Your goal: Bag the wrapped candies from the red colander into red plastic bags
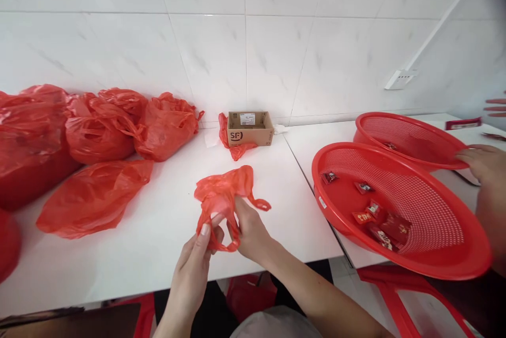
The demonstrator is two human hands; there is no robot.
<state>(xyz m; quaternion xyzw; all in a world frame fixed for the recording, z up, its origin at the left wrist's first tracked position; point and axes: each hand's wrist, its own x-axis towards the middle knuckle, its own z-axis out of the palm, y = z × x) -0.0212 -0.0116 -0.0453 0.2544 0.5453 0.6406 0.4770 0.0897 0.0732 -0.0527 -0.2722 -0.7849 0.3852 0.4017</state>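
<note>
The opening of the thin red bag (223, 185) looks only partly done: one handle loop hangs open toward the wearer, while the body beyond the fingers is crumpled and mostly collapsed. Nothing shows inside it, so filling it appears not to have begun, and spreading its mouth seems to be what is left. To the left of the hands, bulging red bags (166, 127) stand in a row against the wall, which suggests that others are already filled, though their contents are hidden. A flatter red bag (95, 198) lies between them and the hands.

The left hand (192, 269) pinches the edge of the loop between thumb and fingers. The right hand (253, 232) is close beside it, its fingers bent behind the plastic; whether they grip or only press, I cannot tell. The bag is right at the fingertips, just above the white table (300, 211), thin, glossy, see-through in places and wrinkled, with a second loop trailing out beyond the right hand.

Farther beyond the hands is an open cardboard box (253, 137); to their right, a red basket (438, 222) holds a few wrapped packets (396, 226), and a co-worker's hand (480, 161) touches the rim of another basket (411, 135) behind it
</note>
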